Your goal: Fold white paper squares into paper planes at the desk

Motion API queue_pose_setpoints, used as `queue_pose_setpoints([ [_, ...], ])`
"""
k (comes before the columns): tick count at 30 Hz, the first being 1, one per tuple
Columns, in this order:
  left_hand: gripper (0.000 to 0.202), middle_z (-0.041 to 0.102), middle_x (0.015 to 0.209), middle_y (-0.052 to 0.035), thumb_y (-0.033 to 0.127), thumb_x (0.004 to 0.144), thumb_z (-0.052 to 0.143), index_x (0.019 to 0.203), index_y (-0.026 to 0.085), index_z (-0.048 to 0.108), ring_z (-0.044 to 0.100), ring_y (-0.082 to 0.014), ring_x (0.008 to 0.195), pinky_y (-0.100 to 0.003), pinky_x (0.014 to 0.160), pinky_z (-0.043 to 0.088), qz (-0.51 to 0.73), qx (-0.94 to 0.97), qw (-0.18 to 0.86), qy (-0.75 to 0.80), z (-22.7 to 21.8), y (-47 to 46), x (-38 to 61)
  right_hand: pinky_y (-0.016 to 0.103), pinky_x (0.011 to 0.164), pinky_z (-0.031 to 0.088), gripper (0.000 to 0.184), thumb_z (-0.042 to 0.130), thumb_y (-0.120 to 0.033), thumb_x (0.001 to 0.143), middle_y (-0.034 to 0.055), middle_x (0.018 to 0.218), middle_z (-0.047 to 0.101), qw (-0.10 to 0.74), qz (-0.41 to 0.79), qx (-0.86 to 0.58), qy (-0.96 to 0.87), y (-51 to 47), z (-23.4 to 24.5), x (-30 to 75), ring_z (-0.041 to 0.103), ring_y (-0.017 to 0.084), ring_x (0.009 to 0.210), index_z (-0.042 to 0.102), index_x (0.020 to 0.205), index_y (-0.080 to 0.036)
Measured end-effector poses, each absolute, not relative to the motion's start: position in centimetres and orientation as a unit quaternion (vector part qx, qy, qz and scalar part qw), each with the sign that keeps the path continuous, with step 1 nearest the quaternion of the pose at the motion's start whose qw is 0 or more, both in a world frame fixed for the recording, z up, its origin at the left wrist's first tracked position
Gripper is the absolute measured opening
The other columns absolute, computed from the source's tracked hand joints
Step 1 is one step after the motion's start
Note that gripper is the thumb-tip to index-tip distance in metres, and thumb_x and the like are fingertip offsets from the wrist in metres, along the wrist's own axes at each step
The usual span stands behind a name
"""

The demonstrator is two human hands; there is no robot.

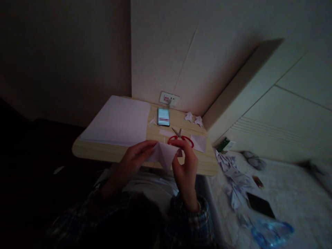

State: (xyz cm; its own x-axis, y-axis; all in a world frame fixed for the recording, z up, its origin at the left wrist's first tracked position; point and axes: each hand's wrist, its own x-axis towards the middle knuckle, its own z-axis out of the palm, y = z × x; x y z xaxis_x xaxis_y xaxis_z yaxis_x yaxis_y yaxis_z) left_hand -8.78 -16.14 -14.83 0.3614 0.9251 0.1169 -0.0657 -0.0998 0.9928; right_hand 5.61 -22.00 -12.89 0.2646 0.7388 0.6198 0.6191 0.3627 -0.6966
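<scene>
A folded piece of white paper (164,154) with a downward point is held in front of the wooden table's near edge. My left hand (135,157) pinches its left side, fingers closed on it. My right hand (185,166) grips its right side with thumb and fingers closed. Just behind the hands, red-handled scissors (181,138) lie on the table (103,150).
A large white sheet stack (118,121) covers the table's left half. A lit phone (163,116) lies near the wall socket (169,99). Small folded paper figures (194,118) sit at the back right. Paper scraps (232,173), a dark flat object (260,204) and a blue plastic item (272,233) lie on the bed.
</scene>
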Motion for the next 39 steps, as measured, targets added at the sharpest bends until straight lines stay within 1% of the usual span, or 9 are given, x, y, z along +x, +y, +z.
queue_pose_setpoints([
  [4, 0.031, 0.074, 0.097, -0.0057, 0.041, 0.076, 0.065, 0.095, 0.018, 0.072, 0.066, -0.0222, 0.091, -0.027, 0.08, 0.051, 0.446, 0.58, 0.569, 0.376, -15.2, -16.1, -8.9, 0.028, 0.074, 0.047, 0.013, 0.051, -0.015, 0.086, 0.0006, 0.085, 0.068, 0.581, 0.042, -0.569, -0.58, -22.3, -13.0, 5.6, 0.062, 0.016, 0.083, 0.061, 0.091, -0.021],
  [11, 0.032, 0.074, 0.097, -0.0061, 0.041, 0.073, 0.068, 0.095, 0.018, 0.073, 0.066, -0.0217, 0.088, -0.027, 0.078, 0.051, 0.454, 0.547, 0.597, 0.372, -16.1, -15.9, -8.9, 0.026, 0.07, 0.046, 0.016, 0.053, -0.009, 0.083, -0.0007, 0.083, 0.066, 0.554, 0.065, -0.567, -0.606, -22.2, -13.3, 5.8, 0.06, 0.015, 0.078, 0.063, 0.088, -0.021],
  [15, 0.033, 0.074, 0.096, -0.0057, 0.042, 0.073, 0.069, 0.095, 0.018, 0.073, 0.065, -0.0202, 0.086, -0.025, 0.074, 0.05, 0.456, 0.518, 0.622, 0.369, -16.3, -16.0, -8.9, 0.03, 0.078, 0.046, 0.01, 0.056, -0.014, 0.084, 0.0009, 0.083, 0.064, 0.564, 0.062, -0.556, -0.607, -22.2, -12.9, 5.9, 0.059, 0.017, 0.085, 0.062, 0.08, -0.021],
  [17, 0.034, 0.074, 0.094, -0.0055, 0.042, 0.071, 0.071, 0.094, 0.018, 0.073, 0.065, -0.0195, 0.083, -0.025, 0.072, 0.05, 0.46, 0.501, 0.63, 0.375, -16.1, -16.1, -8.8, 0.033, 0.083, 0.045, 0.012, 0.056, -0.017, 0.087, 0.0022, 0.085, 0.064, 0.573, 0.065, -0.555, -0.599, -22.2, -12.8, 6.0, 0.058, 0.018, 0.088, 0.061, 0.077, -0.02],
  [22, 0.036, 0.074, 0.089, -0.0053, 0.043, 0.066, 0.074, 0.09, 0.017, 0.074, 0.065, -0.0201, 0.079, -0.025, 0.068, 0.051, 0.464, 0.476, 0.644, 0.379, -15.4, -16.3, -8.8, 0.034, 0.085, 0.045, 0.012, 0.056, -0.018, 0.087, 0.0019, 0.085, 0.064, 0.586, 0.101, -0.546, -0.59, -22.2, -12.6, 6.2, 0.059, 0.018, 0.089, 0.06, 0.075, -0.021],
  [31, 0.031, 0.073, 0.097, -0.0042, 0.042, 0.075, 0.067, 0.096, 0.02, 0.071, 0.065, -0.0199, 0.088, -0.023, 0.072, 0.049, 0.449, 0.523, 0.621, 0.372, -16.0, -15.9, -9.1, 0.033, 0.083, 0.045, 0.009, 0.061, -0.013, 0.078, 0.0026, 0.094, 0.062, 0.559, 0.143, -0.538, -0.614, -21.9, -12.6, 6.1, 0.057, 0.019, 0.095, 0.06, 0.078, -0.022],
  [34, 0.033, 0.074, 0.086, -0.0036, 0.042, 0.075, 0.067, 0.099, 0.02, 0.065, 0.066, -0.0186, 0.078, -0.023, 0.065, 0.049, 0.433, 0.524, 0.631, 0.374, -15.4, -16.1, -9.0, 0.032, 0.083, 0.045, 0.01, 0.061, -0.012, 0.077, 0.0034, 0.096, 0.061, 0.542, 0.163, -0.536, -0.626, -21.8, -12.7, 6.1, 0.057, 0.019, 0.096, 0.06, 0.08, -0.022],
  [37, 0.03, 0.071, 0.072, 0.0005, 0.041, 0.072, 0.069, 0.09, 0.021, 0.057, 0.064, -0.0156, 0.066, -0.022, 0.062, 0.048, 0.438, 0.51, 0.643, 0.368, -14.7, -16.2, -8.7, 0.032, 0.084, 0.045, 0.008, 0.06, -0.013, 0.077, 0.0038, 0.098, 0.06, 0.525, 0.179, -0.539, -0.634, -21.7, -12.7, 6.0, 0.056, 0.019, 0.096, 0.06, 0.077, -0.021],
  [39, 0.03, 0.07, 0.072, 0.0015, 0.039, 0.069, 0.071, 0.082, 0.021, 0.052, 0.063, -0.0144, 0.066, -0.022, 0.062, 0.048, 0.446, 0.511, 0.642, 0.359, -14.4, -16.2, -8.6, 0.032, 0.083, 0.045, 0.009, 0.058, -0.013, 0.079, 0.0043, 0.099, 0.06, 0.516, 0.188, -0.54, -0.637, -21.8, -12.6, 5.9, 0.056, 0.018, 0.096, 0.06, 0.076, -0.021],
])
